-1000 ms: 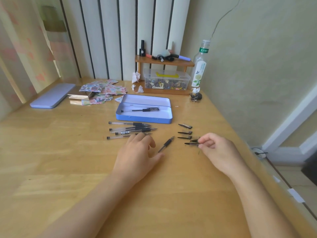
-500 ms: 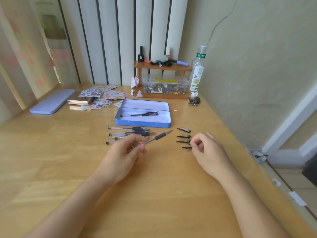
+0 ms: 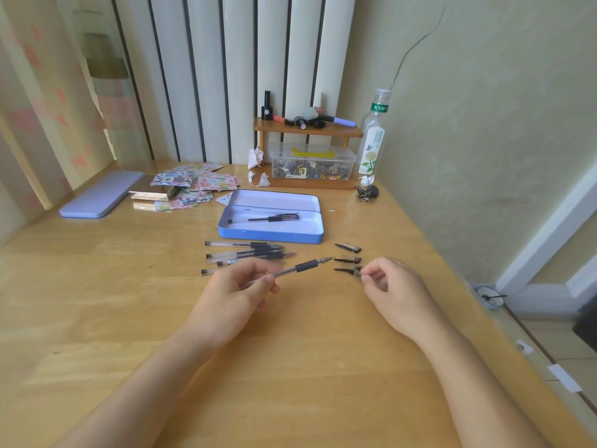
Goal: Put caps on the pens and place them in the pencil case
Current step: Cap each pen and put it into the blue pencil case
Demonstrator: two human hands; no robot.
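My left hand (image 3: 234, 294) grips an uncapped clear pen (image 3: 302, 266) with a black grip, its tip pointing right and slightly up. My right hand (image 3: 395, 291) pinches a black-clipped pen cap (image 3: 347, 270) at its closed end, the clip pointing toward the pen tip. Two more caps (image 3: 348, 248) lie on the table just beyond it. Several uncapped pens (image 3: 245, 252) lie in a loose row in front of the open blue pencil case (image 3: 318, 237), which holds one capped pen (image 3: 265, 218).
The case's lid (image 3: 100, 194) lies at the far left beside a pile of stickers (image 3: 190, 185). At the back stand a small wooden shelf (image 3: 307, 129), a clear box (image 3: 313, 164) and a bottle (image 3: 373, 134). The table's right edge (image 3: 504, 321) drops to the floor.
My left hand picked the pen up off the table and turned it toward the right. My right hand took one cap from the row and holds it off the table.
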